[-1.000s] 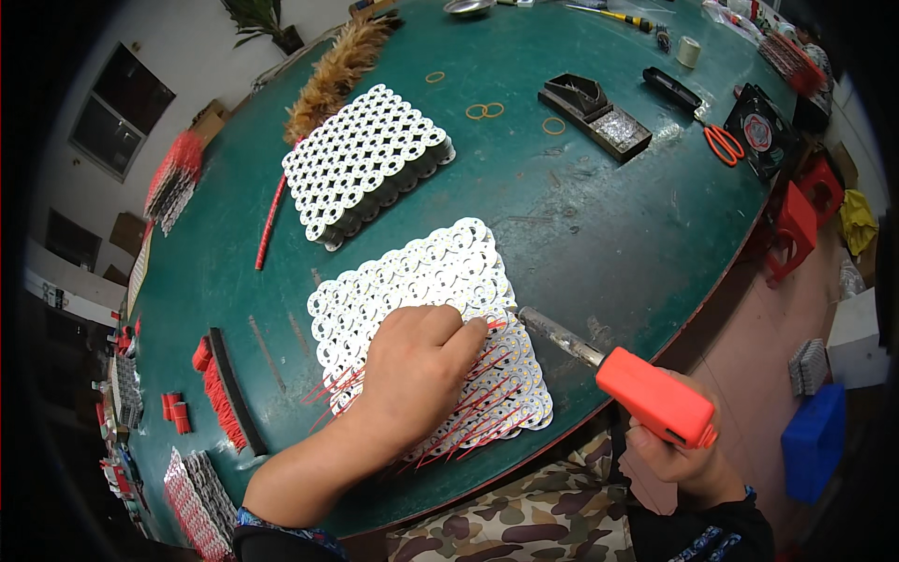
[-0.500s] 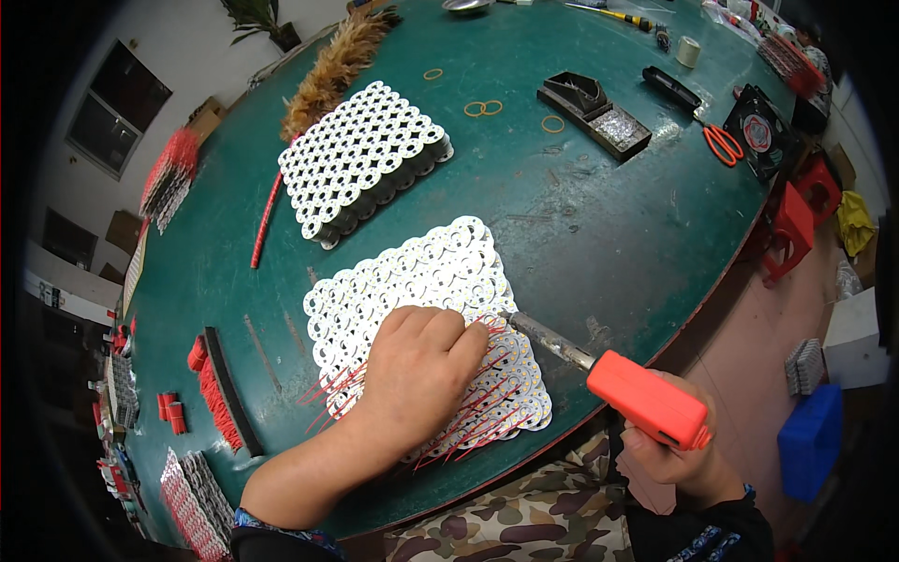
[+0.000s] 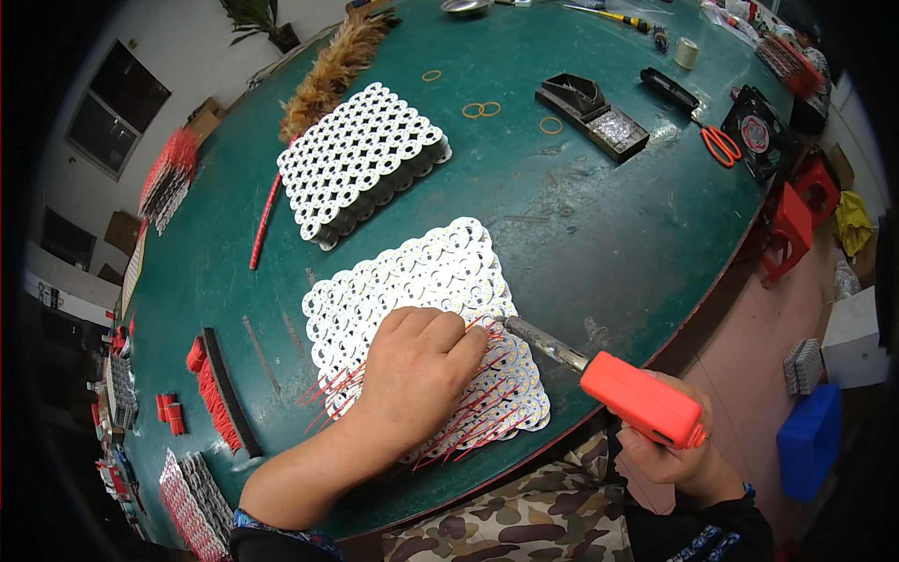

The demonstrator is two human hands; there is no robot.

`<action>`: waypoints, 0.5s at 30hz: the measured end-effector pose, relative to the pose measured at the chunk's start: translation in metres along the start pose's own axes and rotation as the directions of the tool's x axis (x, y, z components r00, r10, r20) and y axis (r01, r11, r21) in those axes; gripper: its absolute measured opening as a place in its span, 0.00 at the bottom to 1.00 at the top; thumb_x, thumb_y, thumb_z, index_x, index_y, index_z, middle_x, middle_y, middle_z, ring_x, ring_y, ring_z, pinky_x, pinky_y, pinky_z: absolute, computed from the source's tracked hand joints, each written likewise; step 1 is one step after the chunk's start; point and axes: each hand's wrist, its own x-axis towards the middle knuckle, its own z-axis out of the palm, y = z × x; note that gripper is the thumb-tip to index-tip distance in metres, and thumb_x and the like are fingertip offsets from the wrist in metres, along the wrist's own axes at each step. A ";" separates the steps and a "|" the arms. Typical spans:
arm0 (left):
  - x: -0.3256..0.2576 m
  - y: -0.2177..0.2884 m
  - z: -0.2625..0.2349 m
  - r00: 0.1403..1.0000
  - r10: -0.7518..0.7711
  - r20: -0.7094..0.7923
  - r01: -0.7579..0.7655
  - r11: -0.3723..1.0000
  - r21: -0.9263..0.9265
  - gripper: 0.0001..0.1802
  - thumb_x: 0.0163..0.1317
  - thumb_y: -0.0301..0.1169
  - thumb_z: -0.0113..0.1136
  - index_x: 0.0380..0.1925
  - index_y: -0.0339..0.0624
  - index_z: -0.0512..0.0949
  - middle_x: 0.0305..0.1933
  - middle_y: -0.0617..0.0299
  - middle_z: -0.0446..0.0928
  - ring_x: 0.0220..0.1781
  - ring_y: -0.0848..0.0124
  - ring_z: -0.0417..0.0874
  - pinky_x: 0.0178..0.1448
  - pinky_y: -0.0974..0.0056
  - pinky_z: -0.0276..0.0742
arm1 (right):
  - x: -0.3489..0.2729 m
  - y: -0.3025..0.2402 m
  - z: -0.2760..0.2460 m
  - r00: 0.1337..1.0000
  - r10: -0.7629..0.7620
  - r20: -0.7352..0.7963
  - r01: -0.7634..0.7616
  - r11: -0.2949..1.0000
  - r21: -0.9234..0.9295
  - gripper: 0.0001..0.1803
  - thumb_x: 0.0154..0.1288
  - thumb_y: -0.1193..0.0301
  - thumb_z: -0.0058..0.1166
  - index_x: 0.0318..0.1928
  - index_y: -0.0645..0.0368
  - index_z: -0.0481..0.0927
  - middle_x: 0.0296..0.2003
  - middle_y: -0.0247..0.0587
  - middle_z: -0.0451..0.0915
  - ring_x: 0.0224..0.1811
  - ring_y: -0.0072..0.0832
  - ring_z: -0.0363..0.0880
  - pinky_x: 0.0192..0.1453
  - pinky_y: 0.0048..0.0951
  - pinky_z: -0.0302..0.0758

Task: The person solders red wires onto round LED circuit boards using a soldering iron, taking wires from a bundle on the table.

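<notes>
A sheet of white round LED boards (image 3: 403,273) lies in front of me on the green table, with thin red wires (image 3: 482,405) across its near half. My left hand (image 3: 417,365) rests over the sheet with its fingers closed, thumb and forefinger pinching a red wire near the sheet's right side. The fingertips are partly hidden. My right hand (image 3: 682,451) grips a red-handled soldering iron (image 3: 644,398) from the right. The iron's tip reaches the sheet just beside my left fingertips.
Beyond the sheet stands a thick stack of white boards (image 3: 361,155), beside a feather duster (image 3: 328,70). A black solder tray (image 3: 595,117), scissors (image 3: 721,145) and a small fan (image 3: 757,131) lie at the far right. Bundled red wires (image 3: 220,398) sit at the left.
The soldering iron and my right hand have shifted slightly left, bringing the tip closer to my left fingertips. My left hand stays nearly in place.
</notes>
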 end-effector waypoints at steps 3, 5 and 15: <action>0.000 0.000 0.000 1.000 -0.001 0.009 0.001 1.000 -0.001 0.09 0.53 0.29 0.60 0.36 0.44 0.81 0.31 0.62 0.76 0.38 0.62 0.81 0.45 0.55 0.74 | 0.001 -0.001 0.000 1.000 0.009 -0.002 -0.009 1.000 -0.010 0.31 0.53 0.78 0.69 0.58 0.71 0.74 0.36 0.48 0.85 0.29 0.38 0.86 0.33 0.33 0.80; 0.001 0.000 0.000 1.000 -0.001 0.014 0.001 1.000 -0.006 0.09 0.53 0.29 0.59 0.35 0.44 0.81 0.31 0.62 0.76 0.38 0.62 0.81 0.45 0.55 0.74 | 0.000 -0.001 0.000 1.000 0.013 -0.001 -0.013 1.000 -0.007 0.31 0.53 0.79 0.69 0.58 0.70 0.74 0.35 0.48 0.85 0.29 0.39 0.86 0.33 0.33 0.80; 0.001 0.000 -0.001 0.999 -0.004 0.031 0.003 1.000 0.003 0.08 0.53 0.30 0.59 0.34 0.44 0.80 0.31 0.62 0.76 0.37 0.63 0.81 0.45 0.55 0.74 | 0.000 -0.007 -0.006 0.993 0.102 0.060 -0.106 0.992 0.065 0.30 0.54 0.79 0.67 0.59 0.70 0.74 0.38 0.50 0.85 0.32 0.39 0.86 0.38 0.33 0.81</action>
